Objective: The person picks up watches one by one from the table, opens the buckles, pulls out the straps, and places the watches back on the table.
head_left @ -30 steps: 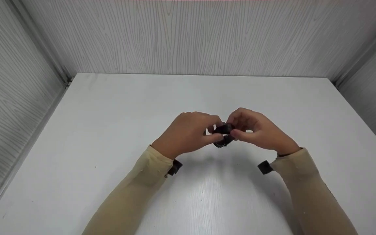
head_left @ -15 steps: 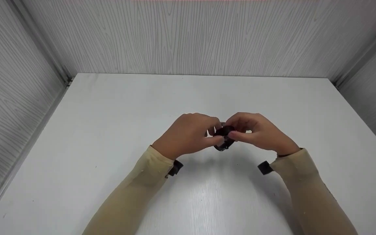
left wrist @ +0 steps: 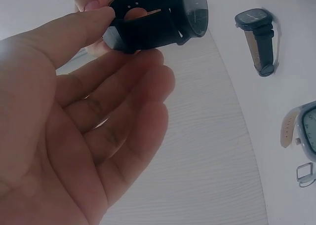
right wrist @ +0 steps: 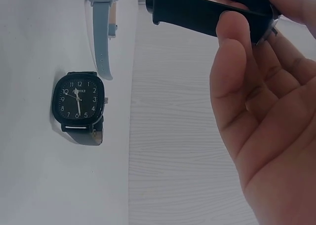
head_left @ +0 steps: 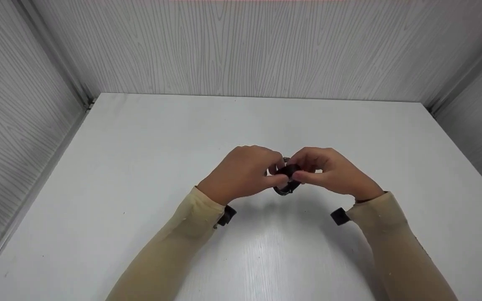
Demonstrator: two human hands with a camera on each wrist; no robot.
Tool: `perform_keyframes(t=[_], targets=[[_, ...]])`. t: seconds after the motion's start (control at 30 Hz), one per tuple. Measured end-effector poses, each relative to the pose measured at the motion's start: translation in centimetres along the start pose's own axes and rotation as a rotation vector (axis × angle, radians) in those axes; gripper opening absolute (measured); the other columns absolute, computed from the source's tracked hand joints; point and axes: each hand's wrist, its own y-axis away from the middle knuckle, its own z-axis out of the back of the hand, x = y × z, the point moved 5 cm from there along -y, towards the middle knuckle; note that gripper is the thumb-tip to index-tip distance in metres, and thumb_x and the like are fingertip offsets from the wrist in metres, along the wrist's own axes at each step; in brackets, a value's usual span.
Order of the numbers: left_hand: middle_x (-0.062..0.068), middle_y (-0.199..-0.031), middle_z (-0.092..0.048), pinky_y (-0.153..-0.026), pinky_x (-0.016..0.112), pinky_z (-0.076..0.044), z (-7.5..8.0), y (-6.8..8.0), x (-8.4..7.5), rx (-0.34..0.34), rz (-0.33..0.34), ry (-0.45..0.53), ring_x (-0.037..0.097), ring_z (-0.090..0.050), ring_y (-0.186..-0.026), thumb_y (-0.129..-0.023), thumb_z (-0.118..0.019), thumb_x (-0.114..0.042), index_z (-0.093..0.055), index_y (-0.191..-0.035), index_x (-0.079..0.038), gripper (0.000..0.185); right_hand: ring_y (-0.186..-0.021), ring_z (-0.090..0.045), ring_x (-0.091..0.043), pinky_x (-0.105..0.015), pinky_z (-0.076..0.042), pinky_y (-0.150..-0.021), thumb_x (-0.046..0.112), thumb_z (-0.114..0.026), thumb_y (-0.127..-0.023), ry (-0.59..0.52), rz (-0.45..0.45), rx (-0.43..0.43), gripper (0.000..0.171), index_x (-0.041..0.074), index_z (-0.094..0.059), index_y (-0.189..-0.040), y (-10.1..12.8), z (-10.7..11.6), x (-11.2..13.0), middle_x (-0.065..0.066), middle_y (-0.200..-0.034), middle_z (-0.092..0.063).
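Head view: left hand [head_left: 241,173] and right hand [head_left: 333,171], fingers of both pinching one black strapped wristwatch [head_left: 288,173]. Held above white wood-grain table [head_left: 140,167], centre.

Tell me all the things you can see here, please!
black watch: one, black strap and round dark face, held up between both hands over the table.
square black watch: one, black with white numbers, lying on the white surface in the right wrist view.
pale grey watch: one, light grey strap, lying just beyond the square one.
table: one, white with wood grain, grey walls around it.
sleeves: two, beige, on both arms.
left hand: pinches the black watch's strap.
right hand: pinches the other side of the strap.
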Motion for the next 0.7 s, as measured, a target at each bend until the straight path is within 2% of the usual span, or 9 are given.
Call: perform_keyframes(t=[0.2, 0.37, 0.7], targets=[[-0.010, -0.077, -0.068, -0.065, 0.026, -0.045, -0.02, 0.07, -0.01, -0.012, -0.011, 0.011, 0.009, -0.055, -0.070, -0.093, -0.074, -0.027, -0.072, -0.084, -0.017, 0.014, -0.078, -0.068, -0.029, -0.033, -0.058, -0.072, 0.011, -0.072, -0.098, 0.015, 0.003, 0.013, 0.015, 0.016, -0.072, -0.112, 0.07, -0.16, 0.22, -0.006, -0.093, -0.075], [-0.011, -0.076, -0.067, -0.063, 0.025, -0.045, -0.08, -0.01, -0.02, -0.022, -0.027, -0.001, 0.008, -0.055, -0.069, -0.093, -0.072, -0.027, -0.072, -0.083, -0.017, 0.014, -0.079, -0.069, -0.025, -0.033, -0.058, -0.073, 0.011, -0.072, -0.098, 0.021, -0.010, 0.009, 0.014, 0.017, -0.073, -0.111, 0.10, -0.12, 0.24, -0.003, -0.092, -0.075], [-0.009, -0.083, -0.071, -0.067, 0.027, -0.048, -0.19, 0.00, 0.22, 0.036, 0.030, 0.008, 0.009, -0.059, -0.074, -0.095, -0.073, -0.031, -0.073, -0.090, -0.015, 0.017, -0.086, -0.070, -0.025, -0.034, -0.060, -0.078, 0.011, -0.070, -0.099, -0.006, -0.017, 0.001, 0.015, 0.013, -0.072, -0.114, 0.15, -0.03, 0.48, -0.009, -0.099, -0.074]])
